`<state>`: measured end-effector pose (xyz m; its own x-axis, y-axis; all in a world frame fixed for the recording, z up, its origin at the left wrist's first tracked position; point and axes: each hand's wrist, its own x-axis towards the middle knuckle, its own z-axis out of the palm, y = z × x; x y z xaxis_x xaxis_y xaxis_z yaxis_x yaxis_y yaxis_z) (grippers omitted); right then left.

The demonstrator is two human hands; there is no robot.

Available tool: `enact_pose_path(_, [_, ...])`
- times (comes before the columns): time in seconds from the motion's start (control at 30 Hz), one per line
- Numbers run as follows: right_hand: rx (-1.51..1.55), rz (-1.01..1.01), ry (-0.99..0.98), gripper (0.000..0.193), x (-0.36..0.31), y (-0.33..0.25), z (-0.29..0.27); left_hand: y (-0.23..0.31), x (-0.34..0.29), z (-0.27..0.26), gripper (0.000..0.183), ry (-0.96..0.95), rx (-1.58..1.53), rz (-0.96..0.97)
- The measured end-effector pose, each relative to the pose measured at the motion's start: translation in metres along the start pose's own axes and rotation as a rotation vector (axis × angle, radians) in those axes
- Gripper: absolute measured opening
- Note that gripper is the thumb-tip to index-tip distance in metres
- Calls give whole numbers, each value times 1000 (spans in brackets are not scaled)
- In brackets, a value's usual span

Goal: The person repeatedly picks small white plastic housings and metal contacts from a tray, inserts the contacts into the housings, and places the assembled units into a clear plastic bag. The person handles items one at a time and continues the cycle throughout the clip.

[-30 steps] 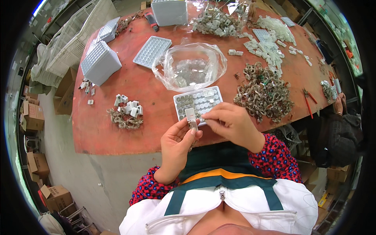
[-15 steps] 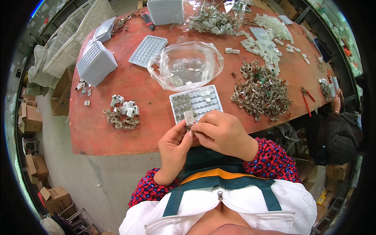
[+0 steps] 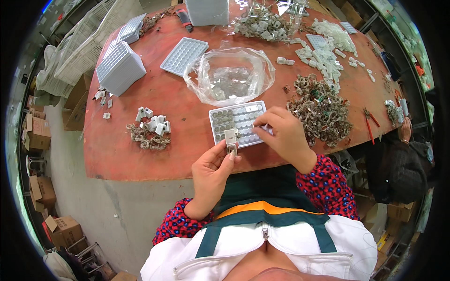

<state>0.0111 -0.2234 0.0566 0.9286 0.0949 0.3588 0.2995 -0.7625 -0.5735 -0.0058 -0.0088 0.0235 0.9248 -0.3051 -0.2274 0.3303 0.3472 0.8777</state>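
Between the thumb and fingers of my left hand (image 3: 212, 169) is a small white plastic box with a metal part at its lower end (image 3: 230, 136), held upright over the near edge of a white pocketed tray (image 3: 212, 126). Grey round discs fill the tray's left columns; its right pockets look white. A small white block (image 3: 251, 107) lies at its far right. My right hand (image 3: 287, 138) is closed in a pinch above the tray's right side, apart from the box. Whatever its fingertips hold, if anything, is too small to make out.
Beyond the tray lies an open clear plastic bag (image 3: 229, 96). To the right are a tangled heap of brown cord (image 3: 321, 110) and red-handled pliers (image 3: 370, 126). White boxes with cord (image 3: 150, 131) and stacked trays (image 3: 121, 70) sit left. Another person's hand (image 3: 406, 129) is at the right edge.
My right hand has left the white box and moved right and away from me, over the tray. My left hand still holds the box. The whole view has shifted slightly.
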Motion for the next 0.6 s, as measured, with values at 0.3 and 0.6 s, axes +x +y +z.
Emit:
enact_pose_path(0.3, [36, -131, 69, 13, -20, -36, 19, -5, -2, 2, 41, -51, -5, 61])
enact_pose_path(0.6, [204, 14, -27, 8, -12, -29, 22, -4, -6, -11, 39, 67, 62, 46])
